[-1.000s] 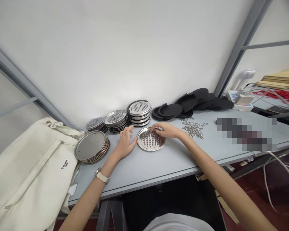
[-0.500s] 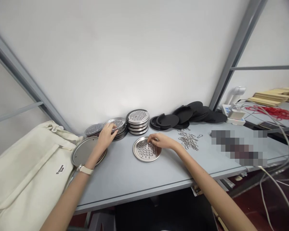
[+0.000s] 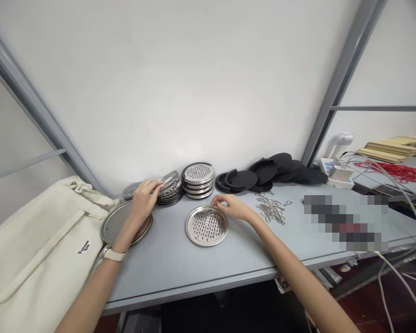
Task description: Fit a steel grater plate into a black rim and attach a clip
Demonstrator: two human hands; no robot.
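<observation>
My left hand (image 3: 144, 199) pinches the edge of a round metal grater disc (image 3: 169, 180) and tips it up from the stack of similar discs (image 3: 169, 199). In the middle of the table lies another round grater (image 3: 207, 226), its raised teeth facing up. At its far right rim, my right hand (image 3: 229, 206) is curled closed with thumb and finger on the edge. A second stack of graters (image 3: 198, 180), with a dark piece around the top one, stands just right of the left stack. Under my left wrist are stacked flat grey round plates (image 3: 116, 224).
Black round holders (image 3: 244, 179) lie overlapping along the wall. Small metal clips (image 3: 271, 208) are heaped right of my right hand. A cream bag (image 3: 48, 249) fills the left side. A power strip (image 3: 339, 178), cables and red cords (image 3: 398, 169) are at right.
My left hand has lifted one edge of the top grater disc, which now stands tilted. The middle grater has shifted slightly left and nearer, and my right hand has moved to its far rim.
</observation>
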